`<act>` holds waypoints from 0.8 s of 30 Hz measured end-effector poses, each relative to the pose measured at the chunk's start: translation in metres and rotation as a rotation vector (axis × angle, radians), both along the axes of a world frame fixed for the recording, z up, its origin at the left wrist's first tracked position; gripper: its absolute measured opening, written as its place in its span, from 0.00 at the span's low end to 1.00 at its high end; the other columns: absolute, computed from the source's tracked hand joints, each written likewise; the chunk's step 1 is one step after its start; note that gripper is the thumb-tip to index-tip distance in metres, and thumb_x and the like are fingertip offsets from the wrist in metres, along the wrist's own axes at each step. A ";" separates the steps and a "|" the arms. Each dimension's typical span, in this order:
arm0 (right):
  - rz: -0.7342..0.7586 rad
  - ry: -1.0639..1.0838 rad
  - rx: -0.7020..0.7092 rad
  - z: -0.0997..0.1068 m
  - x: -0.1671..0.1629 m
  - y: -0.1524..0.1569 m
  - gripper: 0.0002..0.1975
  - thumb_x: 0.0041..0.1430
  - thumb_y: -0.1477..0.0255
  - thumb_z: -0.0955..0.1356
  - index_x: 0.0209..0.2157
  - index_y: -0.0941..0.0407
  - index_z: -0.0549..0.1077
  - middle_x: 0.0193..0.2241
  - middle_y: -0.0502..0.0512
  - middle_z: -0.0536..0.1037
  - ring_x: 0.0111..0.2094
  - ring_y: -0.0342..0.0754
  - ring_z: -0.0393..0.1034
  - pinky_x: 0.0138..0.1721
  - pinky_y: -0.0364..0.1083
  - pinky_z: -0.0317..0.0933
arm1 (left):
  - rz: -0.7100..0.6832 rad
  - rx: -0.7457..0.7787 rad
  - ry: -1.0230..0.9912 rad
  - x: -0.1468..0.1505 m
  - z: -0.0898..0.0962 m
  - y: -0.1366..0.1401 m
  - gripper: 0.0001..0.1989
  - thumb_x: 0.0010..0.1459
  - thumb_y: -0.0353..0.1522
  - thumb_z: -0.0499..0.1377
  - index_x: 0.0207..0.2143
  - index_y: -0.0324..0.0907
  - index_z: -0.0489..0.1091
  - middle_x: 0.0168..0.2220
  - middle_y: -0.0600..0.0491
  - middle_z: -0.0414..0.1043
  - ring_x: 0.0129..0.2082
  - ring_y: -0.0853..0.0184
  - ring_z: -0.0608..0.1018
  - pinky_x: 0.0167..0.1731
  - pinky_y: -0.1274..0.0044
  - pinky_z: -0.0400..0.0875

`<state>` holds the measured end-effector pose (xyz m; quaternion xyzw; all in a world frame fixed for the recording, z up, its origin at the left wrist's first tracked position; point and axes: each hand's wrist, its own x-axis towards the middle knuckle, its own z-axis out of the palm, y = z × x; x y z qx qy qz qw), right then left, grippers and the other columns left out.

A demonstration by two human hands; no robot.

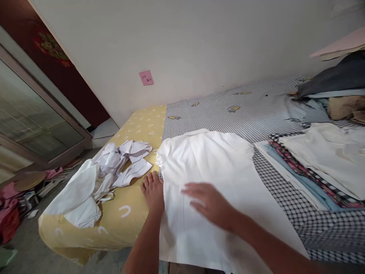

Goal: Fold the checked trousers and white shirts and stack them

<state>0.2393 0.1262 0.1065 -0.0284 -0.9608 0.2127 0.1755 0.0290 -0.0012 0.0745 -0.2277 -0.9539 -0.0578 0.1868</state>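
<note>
The shirt [205, 163] lies flat, unfolded; the stack [322, 163] is folded, the pile [105, 182] crumpled. Left hand [153, 192] beside the shirt, right hand [209, 203] over it, both with fingers spread.

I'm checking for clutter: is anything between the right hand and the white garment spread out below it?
Nothing visible. The open right hand is directly over the garment. The crumpled white clothes and folded stack lie off to either side.
</note>
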 end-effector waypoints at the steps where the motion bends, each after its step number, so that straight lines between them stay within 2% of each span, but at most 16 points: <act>1: -0.147 -0.007 0.075 0.001 -0.007 0.019 0.22 0.71 0.67 0.59 0.63 0.45 0.68 0.63 0.54 0.70 0.62 0.52 0.65 0.63 0.56 0.56 | 0.002 0.003 0.001 0.000 -0.001 0.000 0.24 0.67 0.32 0.44 0.61 0.39 0.65 0.64 0.40 0.67 0.64 0.50 0.66 0.62 0.57 0.60; 2: -0.282 -0.030 0.145 -0.002 -0.013 0.035 0.23 0.71 0.67 0.59 0.64 0.46 0.67 0.65 0.56 0.67 0.65 0.56 0.61 0.64 0.62 0.52 | 0.002 0.006 0.003 -0.001 -0.001 0.000 0.24 0.67 0.32 0.44 0.61 0.39 0.65 0.64 0.40 0.67 0.64 0.50 0.66 0.62 0.57 0.59; 4: -0.384 -0.125 0.226 -0.014 -0.021 0.057 0.23 0.71 0.65 0.59 0.65 0.45 0.65 0.68 0.56 0.63 0.68 0.61 0.54 0.65 0.67 0.48 | -0.001 0.011 0.007 -0.001 -0.002 0.001 0.23 0.67 0.32 0.44 0.61 0.39 0.65 0.63 0.40 0.67 0.64 0.50 0.66 0.62 0.57 0.59; 6: -0.343 -0.204 0.236 -0.029 -0.024 0.064 0.24 0.72 0.61 0.58 0.66 0.42 0.63 0.70 0.52 0.59 0.70 0.62 0.48 0.66 0.68 0.47 | -0.002 0.016 0.008 -0.002 -0.003 0.002 0.23 0.67 0.32 0.44 0.60 0.39 0.65 0.62 0.40 0.68 0.63 0.50 0.67 0.61 0.57 0.59; 9: -0.235 -0.205 0.207 -0.042 -0.024 0.061 0.24 0.73 0.57 0.55 0.67 0.38 0.59 0.71 0.48 0.56 0.72 0.61 0.42 0.67 0.67 0.45 | 0.002 0.024 0.007 -0.001 -0.002 0.003 0.22 0.67 0.31 0.43 0.59 0.38 0.66 0.61 0.39 0.69 0.63 0.49 0.67 0.61 0.56 0.59; 19: -0.226 -0.237 0.135 -0.041 -0.027 0.060 0.23 0.72 0.53 0.53 0.66 0.31 0.59 0.72 0.42 0.53 0.73 0.61 0.38 0.68 0.68 0.42 | 0.011 0.056 -0.055 0.000 0.001 0.004 0.23 0.67 0.31 0.44 0.61 0.38 0.65 0.64 0.39 0.66 0.65 0.49 0.65 0.63 0.57 0.56; 24: -0.228 -0.279 0.107 -0.040 -0.028 0.059 0.25 0.72 0.53 0.52 0.67 0.33 0.57 0.72 0.42 0.51 0.73 0.60 0.37 0.69 0.67 0.39 | 0.040 0.135 -0.123 -0.002 0.003 0.003 0.23 0.67 0.31 0.43 0.58 0.39 0.67 0.62 0.41 0.68 0.65 0.51 0.66 0.64 0.56 0.56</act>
